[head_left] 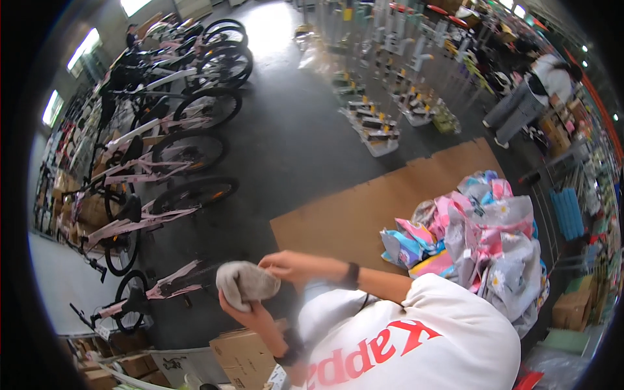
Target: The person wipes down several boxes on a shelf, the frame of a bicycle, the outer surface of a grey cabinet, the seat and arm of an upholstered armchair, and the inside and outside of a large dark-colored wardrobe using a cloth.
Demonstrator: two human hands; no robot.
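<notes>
My left hand cups a crumpled grey cloth from below, in front of my chest. My right hand reaches across from the right, and its fingers are closed on the cloth's upper right edge. A black band sits on each wrist. My white top with red lettering fills the lower right of the view.
A row of pink and white bicycles stands along the left. A flat cardboard sheet lies on the dark floor. Colourful plastic bags are piled at right. Cardboard boxes sit below my hands. Another person stands at the far right near stacked parts.
</notes>
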